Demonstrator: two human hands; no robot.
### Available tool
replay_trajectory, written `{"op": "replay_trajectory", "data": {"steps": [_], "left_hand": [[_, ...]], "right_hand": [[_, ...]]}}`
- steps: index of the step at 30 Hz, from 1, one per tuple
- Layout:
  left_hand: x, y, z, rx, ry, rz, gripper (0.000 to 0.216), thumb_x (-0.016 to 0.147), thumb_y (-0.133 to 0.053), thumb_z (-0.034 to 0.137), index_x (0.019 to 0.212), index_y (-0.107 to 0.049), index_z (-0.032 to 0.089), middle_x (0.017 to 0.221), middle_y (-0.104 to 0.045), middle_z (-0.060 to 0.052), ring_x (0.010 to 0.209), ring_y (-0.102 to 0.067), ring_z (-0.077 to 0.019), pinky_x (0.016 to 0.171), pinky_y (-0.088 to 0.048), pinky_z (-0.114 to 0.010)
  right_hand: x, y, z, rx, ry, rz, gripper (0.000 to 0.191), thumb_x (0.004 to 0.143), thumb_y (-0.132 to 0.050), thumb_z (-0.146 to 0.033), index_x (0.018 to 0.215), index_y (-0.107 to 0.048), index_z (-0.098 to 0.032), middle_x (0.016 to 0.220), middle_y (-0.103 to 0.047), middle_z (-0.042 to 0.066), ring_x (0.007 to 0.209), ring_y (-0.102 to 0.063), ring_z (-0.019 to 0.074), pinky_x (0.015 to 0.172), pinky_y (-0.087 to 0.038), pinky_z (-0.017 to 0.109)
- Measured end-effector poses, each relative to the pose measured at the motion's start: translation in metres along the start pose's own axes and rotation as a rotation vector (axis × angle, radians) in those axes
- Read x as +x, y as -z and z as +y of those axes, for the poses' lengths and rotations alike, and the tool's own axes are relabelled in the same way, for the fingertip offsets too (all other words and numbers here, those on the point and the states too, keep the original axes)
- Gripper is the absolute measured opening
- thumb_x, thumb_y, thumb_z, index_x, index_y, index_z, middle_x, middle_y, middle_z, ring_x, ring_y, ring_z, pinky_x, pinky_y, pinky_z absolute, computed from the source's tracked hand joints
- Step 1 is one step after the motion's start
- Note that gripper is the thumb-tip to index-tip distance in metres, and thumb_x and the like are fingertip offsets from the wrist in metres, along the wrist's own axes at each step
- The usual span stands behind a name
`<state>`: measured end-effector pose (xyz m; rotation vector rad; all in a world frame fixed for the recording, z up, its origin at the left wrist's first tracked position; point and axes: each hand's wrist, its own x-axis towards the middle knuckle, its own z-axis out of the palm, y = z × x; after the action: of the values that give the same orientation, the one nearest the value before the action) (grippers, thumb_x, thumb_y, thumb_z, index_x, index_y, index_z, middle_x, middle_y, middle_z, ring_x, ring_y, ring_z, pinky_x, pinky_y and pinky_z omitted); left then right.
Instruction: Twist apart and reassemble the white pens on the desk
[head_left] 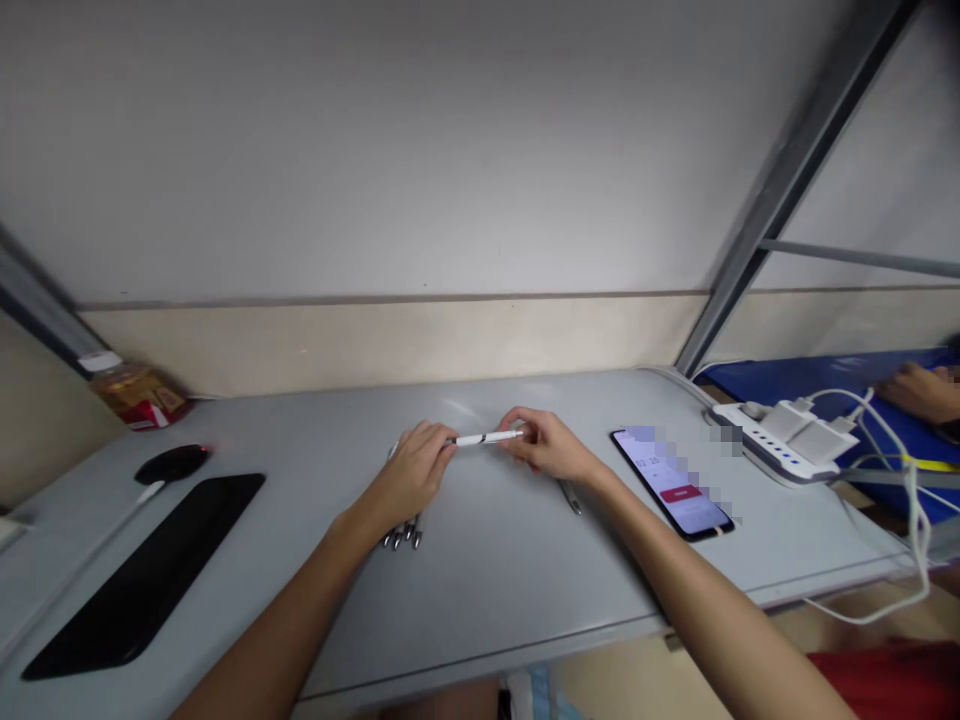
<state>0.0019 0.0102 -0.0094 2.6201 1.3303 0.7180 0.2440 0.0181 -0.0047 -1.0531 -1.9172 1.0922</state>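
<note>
A white pen (484, 438) with a dark band near its middle is held level above the grey desk, between both hands. My left hand (420, 462) grips its left end, fingers closed. At the other end, my right hand (546, 445) pinches it between thumb and fingers. Under my left wrist lie several pens, of which mainly the metallic tips (405, 534) show; the hand and forearm hide the rest. Another pen tip (572, 498) sticks out below my right hand, its remainder covered.
A lit phone (675, 485) lies right of my right forearm, near a white power strip (776, 445) with chargers and cables. At left are a black slab (146, 575), a dark mouse-like device (172, 464) and a bottle (139, 392). Another person's hand (921, 392) rests at far right.
</note>
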Motion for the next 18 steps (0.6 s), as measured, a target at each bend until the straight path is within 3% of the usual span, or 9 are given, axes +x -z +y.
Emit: {"op": "replay_trajectory", "data": {"steps": [3,6,8,10,12,14,16,18], "left_hand": [[0.0001,0.0003,0.0013,-0.005,-0.009,-0.011,0.026,0.098,-0.03,0.031,0.1,-0.053,0.02,0.094,-0.058,-0.005,0.091,-0.051,-0.0193,0.083,-0.041,-0.035],[0.0,0.0012,0.0031,-0.009,-0.002,-0.018,0.027,0.098,-0.029,0.031,0.099,-0.054,0.02,0.093,-0.058,-0.005,0.089,-0.052,-0.019,0.081,-0.043,-0.034],[-0.0001,0.0018,0.0042,-0.024,0.003,-0.021,0.027,0.098,-0.029,0.032,0.097,-0.054,0.02,0.091,-0.059,-0.005,0.086,-0.054,-0.0187,0.079,-0.043,-0.033],[-0.0002,0.0022,0.005,-0.055,0.01,-0.017,0.026,0.097,-0.031,0.032,0.097,-0.054,0.02,0.089,-0.06,-0.004,0.084,-0.055,-0.0181,0.077,-0.043,-0.031],[-0.0004,0.0022,0.005,-0.086,0.021,-0.023,0.025,0.097,-0.032,0.033,0.099,-0.054,0.021,0.089,-0.061,-0.003,0.083,-0.056,-0.0174,0.075,-0.043,-0.03],[-0.0008,0.002,0.0043,-0.101,0.04,-0.033,0.025,0.097,-0.032,0.033,0.1,-0.054,0.021,0.088,-0.061,-0.002,0.08,-0.057,-0.0166,0.073,-0.042,-0.029],[-0.0013,0.0019,0.0036,-0.102,0.056,-0.043,0.026,0.097,-0.031,0.034,0.1,-0.053,0.021,0.086,-0.061,-0.002,0.077,-0.056,-0.016,0.07,-0.042,-0.028],[-0.0017,0.002,0.0034,-0.104,0.062,-0.048,0.026,0.097,-0.031,0.035,0.1,-0.053,0.021,0.086,-0.061,-0.002,0.077,-0.056,-0.016,0.07,-0.042,-0.028]], "right_hand": [[0.0,-0.0001,-0.0009,-0.043,-0.035,-0.003,0.039,0.091,-0.045,-0.05,0.081,-0.061,-0.016,0.051,-0.049,-0.004,0.042,-0.042,0.0084,0.042,-0.032,0.02],[0.0,-0.0002,-0.0012,-0.012,0.013,0.026,0.032,0.084,-0.058,-0.048,0.096,-0.06,-0.019,0.061,-0.053,-0.004,0.047,-0.045,0.0087,0.044,-0.034,0.02],[-0.0003,-0.0001,-0.0009,-0.012,0.031,0.003,0.031,0.083,-0.06,-0.047,0.097,-0.06,-0.019,0.061,-0.053,-0.004,0.047,-0.046,0.0091,0.045,-0.034,0.02],[-0.0006,-0.0001,-0.0006,-0.06,-0.003,-0.011,0.037,0.091,-0.046,-0.049,0.081,-0.061,-0.017,0.052,-0.049,-0.004,0.044,-0.043,0.0099,0.045,-0.033,0.022],[-0.0011,-0.0003,-0.0009,-0.113,-0.003,0.026,0.042,0.094,-0.039,-0.049,0.079,-0.062,-0.016,0.05,-0.048,-0.003,0.045,-0.044,0.0107,0.048,-0.034,0.023],[-0.0015,-0.0009,-0.0023,-0.152,0.07,0.073,0.03,0.088,-0.053,-0.045,0.095,-0.062,-0.018,0.058,-0.052,-0.004,0.051,-0.046,0.0106,0.052,-0.035,0.022],[-0.0018,-0.0018,-0.0041,-0.193,0.153,0.09,0.03,0.082,-0.063,-0.039,0.106,-0.058,-0.02,0.065,-0.052,-0.005,0.056,-0.046,0.0099,0.055,-0.034,0.021],[-0.0015,-0.003,-0.0052,-0.25,0.171,0.089,0.021,0.086,-0.059,-0.037,0.096,-0.06,-0.019,0.062,-0.05,-0.005,0.056,-0.044,0.0094,0.055,-0.032,0.021]]}}
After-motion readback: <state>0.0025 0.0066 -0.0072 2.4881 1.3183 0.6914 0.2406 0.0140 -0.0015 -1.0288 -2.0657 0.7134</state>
